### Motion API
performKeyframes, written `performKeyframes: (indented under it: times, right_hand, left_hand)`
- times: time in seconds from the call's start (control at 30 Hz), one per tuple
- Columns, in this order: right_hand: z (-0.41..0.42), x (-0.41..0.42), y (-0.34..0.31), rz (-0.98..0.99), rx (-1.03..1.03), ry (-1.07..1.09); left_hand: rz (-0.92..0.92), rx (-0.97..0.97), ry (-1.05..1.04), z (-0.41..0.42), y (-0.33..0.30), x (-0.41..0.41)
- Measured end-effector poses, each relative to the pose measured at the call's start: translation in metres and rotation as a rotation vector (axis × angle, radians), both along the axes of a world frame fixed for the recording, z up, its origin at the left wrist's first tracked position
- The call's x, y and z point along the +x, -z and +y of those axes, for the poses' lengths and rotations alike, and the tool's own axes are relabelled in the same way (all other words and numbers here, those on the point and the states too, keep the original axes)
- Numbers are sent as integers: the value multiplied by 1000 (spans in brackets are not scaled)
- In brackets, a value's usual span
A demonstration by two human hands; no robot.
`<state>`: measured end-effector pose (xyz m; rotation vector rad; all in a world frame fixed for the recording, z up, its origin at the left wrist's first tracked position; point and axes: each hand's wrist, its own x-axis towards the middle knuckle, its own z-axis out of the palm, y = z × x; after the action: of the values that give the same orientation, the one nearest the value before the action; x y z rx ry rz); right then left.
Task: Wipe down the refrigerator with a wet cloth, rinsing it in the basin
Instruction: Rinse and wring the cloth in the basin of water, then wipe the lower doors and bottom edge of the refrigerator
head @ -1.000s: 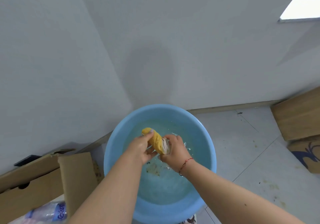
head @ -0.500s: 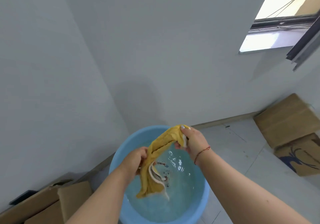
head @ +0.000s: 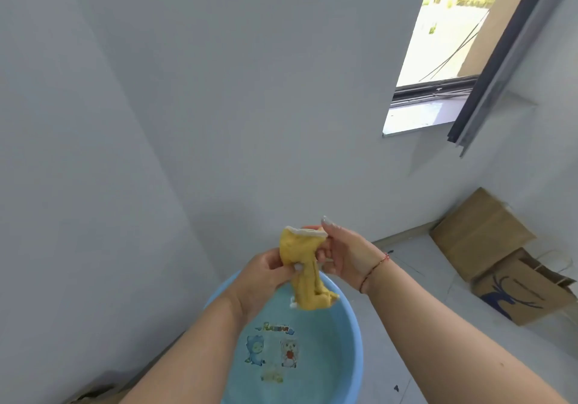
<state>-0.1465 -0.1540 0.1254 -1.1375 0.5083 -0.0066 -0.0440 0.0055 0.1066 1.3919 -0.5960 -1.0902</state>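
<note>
A yellow cloth (head: 305,266) with a white edge hangs bunched above the blue basin (head: 353,328). My left hand (head: 266,274) grips the cloth at its middle, thumb across it. My right hand (head: 344,253) pinches the cloth's top edge, index finger stretched out. The basin stands on the floor below my hands and holds water, with cartoon pictures showing on its bottom. No refrigerator is in view.
A grey wall corner (head: 187,222) rises behind the basin. At the right stand a cardboard box (head: 478,231) and a brown paper bag (head: 525,288) on the tiled floor. An open window (head: 438,47) is at the upper right.
Both hands lifted the cloth out of the water and higher above the basin. The cloth went from wrung tight to hanging loose, then bunched. The view tilted upward.
</note>
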Motion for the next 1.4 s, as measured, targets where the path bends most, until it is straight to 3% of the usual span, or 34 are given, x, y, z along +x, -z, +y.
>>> performKeyframes:
  times: [0.17, 0.3, 0.4, 0.5, 0.57, 0.63, 0.7, 0.8, 0.93, 1.03, 1.1, 1.2, 1.27, 1.33, 1.4]
  right_hand:
    - [3, -32, 13, 124, -379, -60]
    - [-4, -50, 10, -15, -87, 239]
    - [-13, -62, 3, 5, -145, 396]
    - [-17, -77, -8, 2, -150, 541]
    - [-23, -88, -16, -64, 9, 642]
    - [-33, -109, -23, -140, 111, 670]
    - [-43, -130, -24, -101, -1, 633]
    - [-54, -167, -17, 116, -317, 631]
    - [-70, -210, -10, 346, -587, 794]
    - [-81, -256, -12, 319, -499, 885]
    - [-84, -291, -15, 248, -483, 770]
    - [-89, -350, -8, 401, -731, 575]
    - [-91, -385, -8, 564, -918, 547]
    - [-92, -427, -12, 641, -962, 562]
    - [-92, -473, -17, 563, -849, 565]
  left_hand:
    - [118, 12, -95, -22, -26, -10]
    - [122, 47, -96, -37, -36, -11]
    - [75, 109, -60, -52, -39, -18]
    - [192, 43, 194, -67, -42, -29]
    - [237, 38, 343, -72, -41, -38]
    - [201, 81, 358, -81, -35, -56]
    - [159, 68, 291, -90, -32, -71]
    - [91, 73, 154, -111, -32, -90]
    - [50, 85, 50, -143, -29, -134]
    - [89, 22, 89, -165, -30, -174]
    - [78, -19, 186, -175, -32, -198]
    - [-58, -11, 297, -191, -34, -244]
    - [-308, 40, 345, -202, -30, -271]
    - [-563, 66, 405, -215, -24, -304]
    - [-618, 78, 485, -225, -23, -338]
